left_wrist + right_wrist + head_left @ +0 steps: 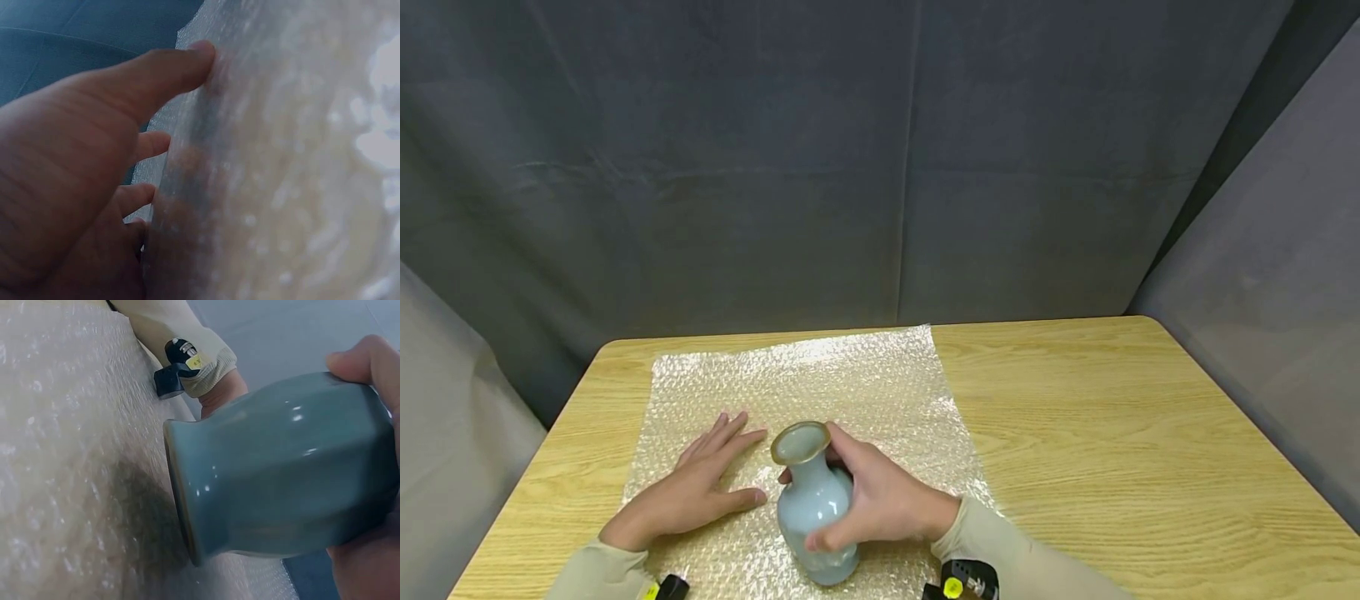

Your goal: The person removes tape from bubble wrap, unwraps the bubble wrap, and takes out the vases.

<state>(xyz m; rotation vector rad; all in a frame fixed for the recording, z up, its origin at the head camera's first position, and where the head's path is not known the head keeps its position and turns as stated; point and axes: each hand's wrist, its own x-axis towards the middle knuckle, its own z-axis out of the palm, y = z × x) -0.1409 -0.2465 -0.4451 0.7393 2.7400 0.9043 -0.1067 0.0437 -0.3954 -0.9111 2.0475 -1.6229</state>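
A pale blue-green glazed vase (811, 510) with a brown-rimmed, flared mouth stands in the lower middle of the head view, leaning slightly. My right hand (891, 493) grips its body from the right, thumb in front and fingers behind. In the right wrist view the vase's flared foot (184, 487) is close to the bubble wrap; whether it touches is unclear. Left of the vase, my left hand (688, 497) rests on the bubble wrap (842, 379) with its fingers spread and fairly straight. The left wrist view shows the thumb (181, 69) against the clear wrap.
A wooden table (1120, 467) lies under the sheet of bubble wrap and extends to its right. Behind hangs a dark grey curtain (775, 183). Lighter grey cloth panels (1285, 275) flank the table on both sides.
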